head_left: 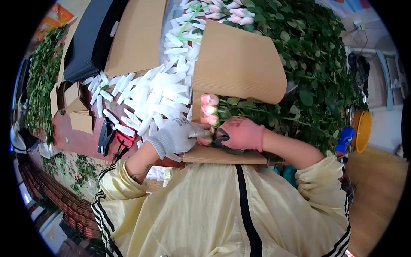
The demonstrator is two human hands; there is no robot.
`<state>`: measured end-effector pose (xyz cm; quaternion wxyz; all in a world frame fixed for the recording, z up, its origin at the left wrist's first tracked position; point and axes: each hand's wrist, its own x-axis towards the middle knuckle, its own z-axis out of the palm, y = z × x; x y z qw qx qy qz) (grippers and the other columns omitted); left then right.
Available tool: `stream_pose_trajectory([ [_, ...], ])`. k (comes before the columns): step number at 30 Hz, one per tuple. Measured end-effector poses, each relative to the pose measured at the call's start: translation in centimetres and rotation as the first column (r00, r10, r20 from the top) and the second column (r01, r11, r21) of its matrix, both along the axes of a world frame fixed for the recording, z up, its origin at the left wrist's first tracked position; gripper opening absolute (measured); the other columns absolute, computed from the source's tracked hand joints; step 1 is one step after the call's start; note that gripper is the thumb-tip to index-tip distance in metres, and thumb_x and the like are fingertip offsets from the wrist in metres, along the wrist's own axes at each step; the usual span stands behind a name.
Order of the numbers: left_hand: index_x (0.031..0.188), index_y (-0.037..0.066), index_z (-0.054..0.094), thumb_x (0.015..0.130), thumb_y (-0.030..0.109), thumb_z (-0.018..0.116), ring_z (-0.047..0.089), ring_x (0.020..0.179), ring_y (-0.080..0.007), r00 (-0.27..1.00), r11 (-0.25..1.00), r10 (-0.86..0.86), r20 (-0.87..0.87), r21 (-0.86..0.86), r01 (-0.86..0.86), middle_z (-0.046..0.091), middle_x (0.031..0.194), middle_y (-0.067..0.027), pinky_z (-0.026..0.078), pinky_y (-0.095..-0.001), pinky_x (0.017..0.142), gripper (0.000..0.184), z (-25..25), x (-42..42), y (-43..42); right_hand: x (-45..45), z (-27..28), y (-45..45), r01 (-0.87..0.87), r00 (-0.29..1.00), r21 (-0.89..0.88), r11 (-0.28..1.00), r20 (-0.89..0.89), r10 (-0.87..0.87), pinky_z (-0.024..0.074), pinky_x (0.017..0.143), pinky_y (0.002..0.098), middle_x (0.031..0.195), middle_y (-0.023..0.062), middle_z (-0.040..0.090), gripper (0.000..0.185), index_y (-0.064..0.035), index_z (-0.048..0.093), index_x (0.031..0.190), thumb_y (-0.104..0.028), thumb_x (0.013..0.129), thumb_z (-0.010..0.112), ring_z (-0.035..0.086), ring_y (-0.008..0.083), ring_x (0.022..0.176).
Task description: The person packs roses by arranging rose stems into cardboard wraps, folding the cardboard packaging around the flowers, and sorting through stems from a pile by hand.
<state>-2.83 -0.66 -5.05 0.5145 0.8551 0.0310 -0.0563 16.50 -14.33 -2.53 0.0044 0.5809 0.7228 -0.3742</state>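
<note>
Pink roses [209, 109] lie in a short row on brown corrugated cardboard [227, 156], their heads to the left and leafy stems to the right. My left hand [177, 135], in a pale grey glove, has its fingers closed around the nearest rose head [204, 140], partly covering it. Just right of the heads is my right hand [240, 133], in a pink glove with a dark palm. It is curled closed at the stem of that rose; the grip itself is mostly hidden. A raised cardboard flap [237, 62] stands just beyond the row.
White mesh sleeves [165, 92] are heaped left of the cardboard. A black stapler [104, 137] and a red-handled tool [125, 138] lie on the red table [81, 145]. Cardboard sheets [136, 38] and a dark stack [92, 40] stand behind. Leafy stems [308, 68] fill the right side.
</note>
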Motion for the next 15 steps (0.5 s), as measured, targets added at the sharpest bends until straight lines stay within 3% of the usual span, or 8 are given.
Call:
stream_pose_trajectory([
  [2, 0.119, 0.011, 0.058, 0.078, 0.013, 0.048, 0.063, 0.089, -0.0256, 0.995, 0.988, -0.020, -0.095, 0.153, 0.035, 0.064, 0.107, -0.0107, 0.047, -0.0340, 0.079, 0.042, 0.4, 0.0, -0.1, 0.2, 2.4, 0.0, 0.082, 0.956, 0.212, 0.974, 0.260, -0.137, 0.0465, 0.071, 0.0388, 0.085, 0.0102, 0.060, 0.027, -0.0083, 0.059, 0.089, -0.032, 0.074, 0.061, 0.060, 0.0260, 0.078],
  [3, 0.118, 0.012, 0.058, 0.081, 0.017, 0.047, 0.062, 0.088, -0.0258, 0.990, 0.991, -0.020, -0.139, 0.129, 0.038, 0.064, 0.106, -0.0101, 0.047, -0.0349, 0.077, 0.040, 1.2, 0.1, -0.1, 0.2, 3.0, 0.2, 0.134, 0.917, 0.277, 0.952, 0.330, -0.225, 0.0448, 0.066, 0.0380, 0.080, 0.0086, 0.058, 0.028, -0.0114, 0.058, 0.089, -0.034, 0.074, 0.063, 0.060, 0.0252, 0.075],
  [6, 0.110, 0.010, 0.063, 0.080, 0.014, 0.049, 0.059, 0.102, -0.0258, 0.982, 0.999, -0.008, -0.188, 0.044, 0.017, 0.059, 0.118, -0.0082, 0.045, -0.0335, 0.088, 0.034, 2.4, 0.0, 0.0, 0.5, 2.1, 0.5, 0.142, 0.822, 0.400, 0.905, 0.462, -0.333, 0.0444, 0.065, 0.0384, 0.080, 0.0078, 0.058, 0.029, -0.0125, 0.058, 0.092, -0.035, 0.074, 0.063, 0.060, 0.0248, 0.076],
  [7, 0.112, 0.012, 0.062, 0.082, 0.017, 0.047, 0.060, 0.100, -0.0246, 0.974, 0.992, -0.041, -0.222, 0.110, 0.067, 0.060, 0.115, -0.0078, 0.046, -0.0336, 0.085, 0.034, 2.9, 0.2, 0.2, 0.6, 1.2, 0.2, 0.116, 0.814, 0.448, 0.887, 0.469, -0.343, 0.0443, 0.062, 0.0386, 0.080, 0.0060, 0.058, 0.028, -0.0136, 0.057, 0.093, -0.034, 0.074, 0.063, 0.060, 0.0247, 0.073],
  [10, 0.111, 0.013, 0.061, 0.081, 0.017, 0.048, 0.061, 0.097, -0.0241, 0.992, 0.993, 0.025, -0.122, 0.117, -0.011, 0.062, 0.110, -0.0068, 0.047, -0.0339, 0.081, 0.033, 1.3, -0.5, 0.2, -0.1, -0.2, 0.2, 0.134, 0.817, 0.287, 0.948, 0.509, -0.269, 0.0446, 0.059, 0.0381, 0.081, 0.0050, 0.059, 0.030, -0.0135, 0.058, 0.097, -0.032, 0.075, 0.063, 0.060, 0.0244, 0.069],
  [12, 0.108, 0.012, 0.061, 0.081, 0.017, 0.048, 0.062, 0.091, -0.0231, 0.986, 0.997, 0.043, -0.162, 0.065, -0.033, 0.064, 0.103, -0.0059, 0.048, -0.0336, 0.076, 0.030, 1.7, -0.8, 0.8, -0.5, -0.5, 0.7, 0.096, 0.825, 0.328, 0.940, 0.502, -0.260, 0.0446, 0.056, 0.0376, 0.082, 0.0054, 0.060, 0.030, -0.0124, 0.058, 0.097, -0.030, 0.073, 0.065, 0.060, 0.0247, 0.065],
  [15, 0.107, 0.012, 0.060, 0.080, 0.016, 0.051, 0.063, 0.085, -0.0219, 0.987, 0.999, 0.006, -0.160, 0.036, 0.000, 0.064, 0.098, -0.0053, 0.048, -0.0325, 0.074, 0.028, 0.1, -1.5, 0.6, -0.5, -1.2, 1.2, 0.190, 0.801, 0.365, 0.912, 0.479, -0.359, 0.0454, 0.061, 0.0376, 0.086, 0.0058, 0.061, 0.034, -0.0124, 0.060, 0.098, -0.026, 0.069, 0.071, 0.060, 0.0256, 0.069],
])
